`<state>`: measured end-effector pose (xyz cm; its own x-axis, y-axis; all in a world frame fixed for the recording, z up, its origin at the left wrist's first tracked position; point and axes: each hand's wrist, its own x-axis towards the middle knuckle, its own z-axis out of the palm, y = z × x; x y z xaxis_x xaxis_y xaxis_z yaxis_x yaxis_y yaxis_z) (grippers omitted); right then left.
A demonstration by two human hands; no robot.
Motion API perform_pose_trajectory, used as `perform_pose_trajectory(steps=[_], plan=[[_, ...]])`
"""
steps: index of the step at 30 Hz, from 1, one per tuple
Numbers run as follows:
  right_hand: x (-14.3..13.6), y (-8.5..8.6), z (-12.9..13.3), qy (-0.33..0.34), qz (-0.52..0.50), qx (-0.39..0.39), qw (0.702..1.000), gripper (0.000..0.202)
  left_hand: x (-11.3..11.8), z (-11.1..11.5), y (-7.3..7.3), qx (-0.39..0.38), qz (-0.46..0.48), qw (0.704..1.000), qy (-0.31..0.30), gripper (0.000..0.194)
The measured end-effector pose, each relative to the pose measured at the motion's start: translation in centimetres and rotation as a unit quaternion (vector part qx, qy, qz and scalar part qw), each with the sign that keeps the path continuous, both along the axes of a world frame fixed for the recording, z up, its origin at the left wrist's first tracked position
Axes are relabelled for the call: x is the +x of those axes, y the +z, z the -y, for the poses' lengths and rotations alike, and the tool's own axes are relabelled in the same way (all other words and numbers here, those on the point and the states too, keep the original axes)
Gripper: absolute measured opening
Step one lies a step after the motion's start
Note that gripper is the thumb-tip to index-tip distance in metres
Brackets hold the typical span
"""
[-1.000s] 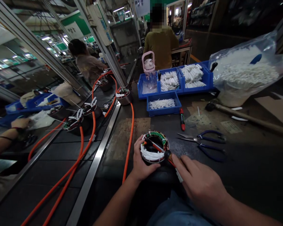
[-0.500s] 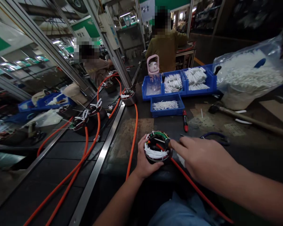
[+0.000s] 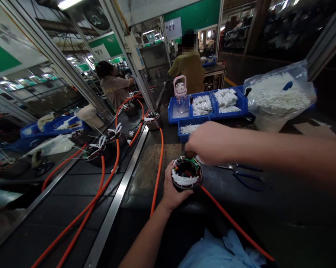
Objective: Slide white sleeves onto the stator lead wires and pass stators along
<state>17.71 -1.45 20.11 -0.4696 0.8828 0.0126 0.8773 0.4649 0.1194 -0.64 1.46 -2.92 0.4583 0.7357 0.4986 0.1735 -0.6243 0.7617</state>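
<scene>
My left hand (image 3: 172,193) is gripping the wound ring (image 3: 184,181) along its left side, its opening facing up; my right hand (image 3: 212,143) is closing around a brown handle (image 3: 190,153), hovering just over the ring's far rim

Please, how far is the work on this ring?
Looks done: white sleeving lines the near side of the ring. In hand: the left hand holds it, the right hand grips a brown handle at its far edge. Left: perhaps that green far side, partly hidden; the rest cannot be told.
</scene>
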Motion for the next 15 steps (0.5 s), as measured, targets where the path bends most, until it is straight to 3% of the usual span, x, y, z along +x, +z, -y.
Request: perform_pose_trajectory(steps=[4, 6, 9, 12, 15], plan=[[5.4, -3.2, 3.9, -0.060, -0.086, 0.008, 0.994, 0.043, -0.6, 0.4, -0.3, -0.012, 0.022, 1.000, 0.018, 0.106], [9.3, -5.7, 5.2, -0.130, -0.138, 0.011, 0.982, 0.055, -1.2, 0.7, -0.3, 0.019, 0.038, 0.997, 0.069, 0.087], [14.9, -10.0, 5.6, -0.289, -0.168, 0.012, 0.942, 0.050, -2.2, 1.1, 0.7, 0.073, 0.032, 0.990, 0.116, 0.050], [19.0, -14.1, 4.6, -0.380, -0.179, 0.009, 0.908, 0.050, -2.2, 1.6, 2.6, 0.160, -0.025, 0.985, 0.061, 0.039], [21.1, -17.3, 3.6, -0.402, -0.163, 0.037, 0.900, 0.047, -1.0, 1.9, 4.8, 0.225, -0.129, 0.966, -0.007, 0.047]])
